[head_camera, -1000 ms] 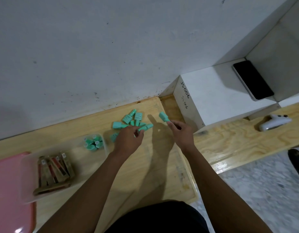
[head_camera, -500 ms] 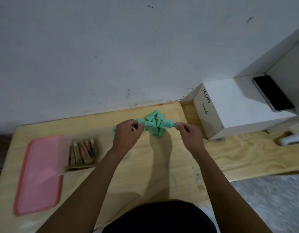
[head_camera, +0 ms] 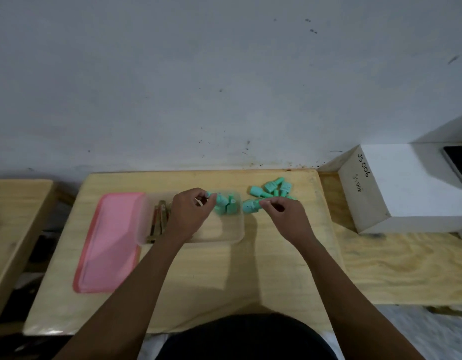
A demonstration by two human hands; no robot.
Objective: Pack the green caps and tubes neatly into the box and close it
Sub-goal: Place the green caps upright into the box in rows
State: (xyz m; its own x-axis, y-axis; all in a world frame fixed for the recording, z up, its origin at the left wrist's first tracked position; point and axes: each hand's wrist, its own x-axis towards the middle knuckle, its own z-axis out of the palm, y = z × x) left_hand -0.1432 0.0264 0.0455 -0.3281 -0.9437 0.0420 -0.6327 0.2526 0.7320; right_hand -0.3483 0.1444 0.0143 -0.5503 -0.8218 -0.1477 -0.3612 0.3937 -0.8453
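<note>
A clear plastic box (head_camera: 235,231) sits mid-table with several green caps (head_camera: 226,203) standing in its far right corner. My left hand (head_camera: 189,213) is over the box, its fingertips pinched on a green cap at those standing ones. A loose pile of green caps and tubes (head_camera: 272,189) lies on the table to the right of the box. My right hand (head_camera: 285,213) grips a green tube (head_camera: 250,206) at the near edge of that pile. The pink lid (head_camera: 109,240) lies flat to the left of the box.
Brown and gold tubes (head_camera: 159,216) lie in the box's left half. A white block (head_camera: 406,188) marked "JS006" stands at the right with a dark phone (head_camera: 458,162) on it. The white wall runs along the table's far edge. Another wooden surface (head_camera: 14,224) is at the left.
The view has swung left. My left hand has moved from the loose pile to the box with a cap. My right hand stays at the pile, pinching a tube.
</note>
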